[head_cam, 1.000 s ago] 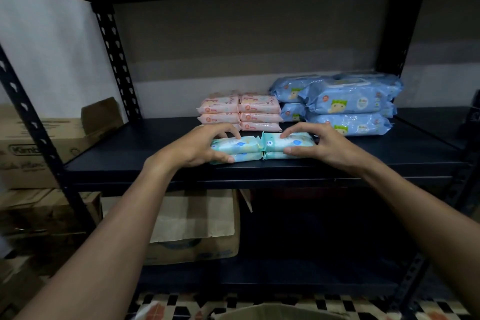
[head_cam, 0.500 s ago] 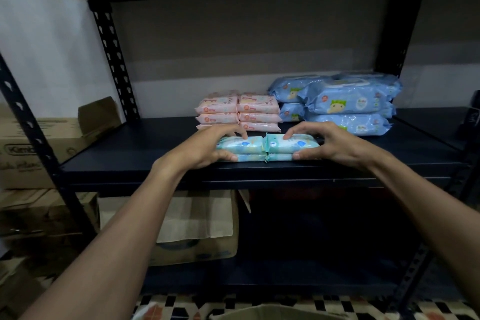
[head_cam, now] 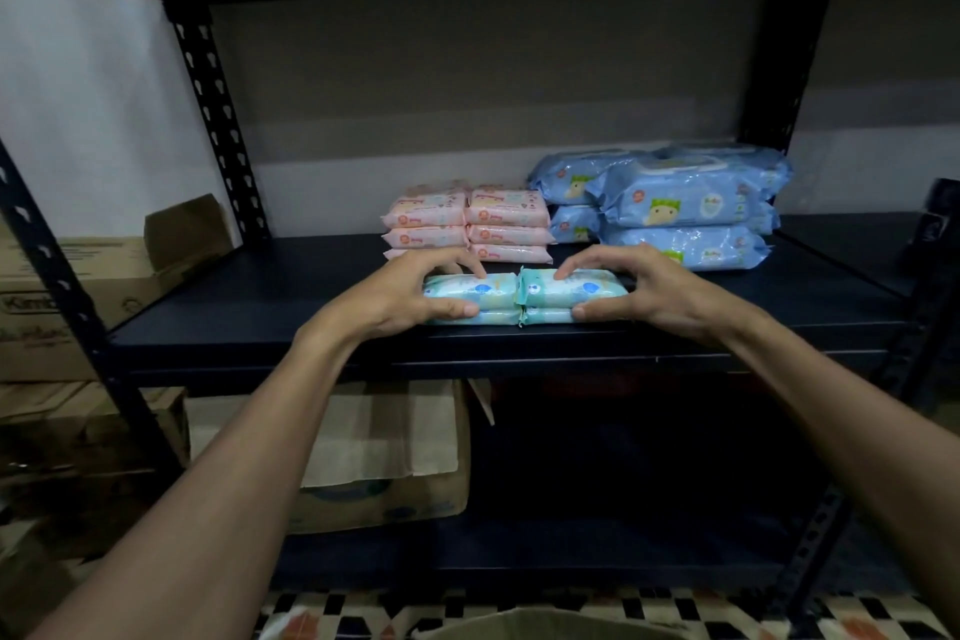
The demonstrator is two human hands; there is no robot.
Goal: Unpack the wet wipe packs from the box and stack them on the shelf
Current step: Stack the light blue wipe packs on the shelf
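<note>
Grip: left hand (head_cam: 410,294) and right hand (head_cam: 644,291) each clamp an outer end of the teal packs (head_cam: 566,288). Thumbs are on the front face and fingers are curled over the top. The hold is snug, and neither hand has anything else in it.

Shelf (head_cam: 260,307): dark deck with free space to the left. The teal packs sit on it near the front lip, as two stacks end to end, each apparently two high.

Blue packs (head_cam: 685,203): big stack at back right, well clear of the hands.

Pink packs (head_cam: 467,224): two columns directly behind the teal ones, just past the fingertips. This is the reference face.

Looks like the seating step. How I'd do it:
- Slide both stacks back together, flat on the deck. Don't lift, because soft film sags.
- Stop just short of the pink packs, or only lightly touching. Ramming will shove the pink columns out of square.
- Keep inward pressure even so the end seams in the middle stay butted and don't ride over each other.
- Check that the top packs haven't crept forward over the bottom ones.
- Let go thumbs first, then fingers.

Risk: the packs are close to the lip, so an early release could tip one off.
</note>
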